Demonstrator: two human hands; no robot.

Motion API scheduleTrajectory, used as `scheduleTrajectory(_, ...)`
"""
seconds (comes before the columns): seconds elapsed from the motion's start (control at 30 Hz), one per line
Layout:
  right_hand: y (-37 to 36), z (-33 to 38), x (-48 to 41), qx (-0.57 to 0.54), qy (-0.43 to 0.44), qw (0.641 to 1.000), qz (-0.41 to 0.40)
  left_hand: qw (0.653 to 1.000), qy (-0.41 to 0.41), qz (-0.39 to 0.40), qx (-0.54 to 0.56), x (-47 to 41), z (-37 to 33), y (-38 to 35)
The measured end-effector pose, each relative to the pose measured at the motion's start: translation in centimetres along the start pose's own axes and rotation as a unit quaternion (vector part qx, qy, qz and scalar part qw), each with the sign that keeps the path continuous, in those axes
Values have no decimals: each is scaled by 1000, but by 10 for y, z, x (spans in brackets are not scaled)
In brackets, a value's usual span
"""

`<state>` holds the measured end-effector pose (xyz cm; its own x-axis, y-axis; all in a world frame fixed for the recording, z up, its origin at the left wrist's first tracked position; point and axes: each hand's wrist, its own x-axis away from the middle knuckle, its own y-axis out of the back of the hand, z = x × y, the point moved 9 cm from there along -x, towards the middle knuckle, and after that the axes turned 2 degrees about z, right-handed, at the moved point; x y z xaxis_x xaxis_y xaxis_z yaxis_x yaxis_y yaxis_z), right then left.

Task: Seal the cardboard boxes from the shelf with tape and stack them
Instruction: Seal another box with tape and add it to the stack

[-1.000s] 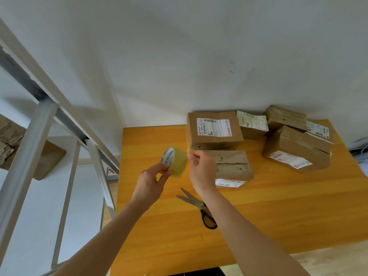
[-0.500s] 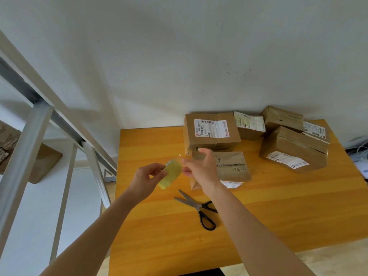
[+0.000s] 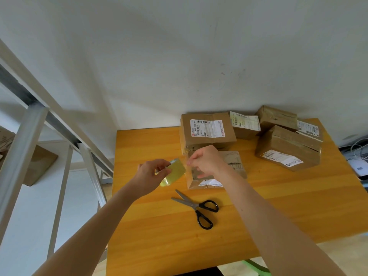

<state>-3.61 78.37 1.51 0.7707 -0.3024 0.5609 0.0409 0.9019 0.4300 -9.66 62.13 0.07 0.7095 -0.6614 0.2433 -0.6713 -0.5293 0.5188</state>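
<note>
Fingertips (image 3: 188, 161) of the right hand (image 3: 206, 162) are pinched, judged to be on the free end. The tape roll (image 3: 175, 173) is gripped by the left hand (image 3: 149, 174) above the left half of the table (image 3: 159, 236), just beside the nearest box (image 3: 231, 166). The strip should be drawn out straight and taut. The roll is seen as yellowish, glossy and translucent.

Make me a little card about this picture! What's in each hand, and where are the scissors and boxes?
left hand: holds the yellow tape roll
right hand: seems to pinch the tape end
scissors: flat on the table, nearer the person, untouched
boxes: grouped at the table's far side; the small box lies partly behind the right hand
</note>
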Motion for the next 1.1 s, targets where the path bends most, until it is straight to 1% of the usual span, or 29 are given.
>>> scheduleTrajectory(0.03,0,1,1,14,14,1000,2,1000,3,8,19,1,1,0)
scheduleTrajectory(0.07,0,0,0,0,22,1000,2,998,11,20,51,3,2,0)
scheduleTrajectory(0.17,0,-6,1,-101,22,995,-15,991,40,44,124,4,6,-6)
scheduleTrajectory(0.27,1,-15,2,-168,11,985,-42,985,47,29,164,3,8,-6)
scheduleTrajectory(0.33,2,-21,3,-186,4,981,-59,984,48,16,172,2,8,-2)
scheduleTrajectory(0.37,3,-23,4,-189,3,980,-68,988,44,16,146,1,6,-1)
scheduleTrajectory(0.43,6,-25,4,-185,6,978,-93,999,26,7,44,-1,4,-3)
scheduleTrajectory(0.5,10,-27,4,-176,9,977,-115,998,-5,-34,-48,-5,4,-1)
scheduleTrajectory(0.57,15,-32,4,-183,3,974,-137,991,-52,-60,-113,-9,4,1)
scheduleTrajectory(0.6,16,-35,5,-188,-5,972,-142,985,-70,-56,-150,-12,5,-1)
scheduleTrajectory(0.63,16,-40,4,-189,-15,971,-143,978,-77,-45,-188,-14,8,-4)
scheduleTrajectory(0.7,14,-51,4,-181,-37,971,-153,965,-64,-30,-253,-21,16,-13)
scheduleTrajectory(0.77,11,-62,3,-170,-54,970,-168,956,-35,-22,-290,-25,26,-21)
scheduleTrajectory(0.83,7,-67,0,-142,-54,973,-176,953,-18,-13,-303,-26,32,-27)
scheduleTrajectory(0.93,9,-68,-3,-101,-42,973,-202,948,-20,-13,-317,-30,35,-30)
scheduleTrajectory(1.1,6,-62,-9,-48,-11,977,-206,936,-25,-18,-350,-36,36,-24)
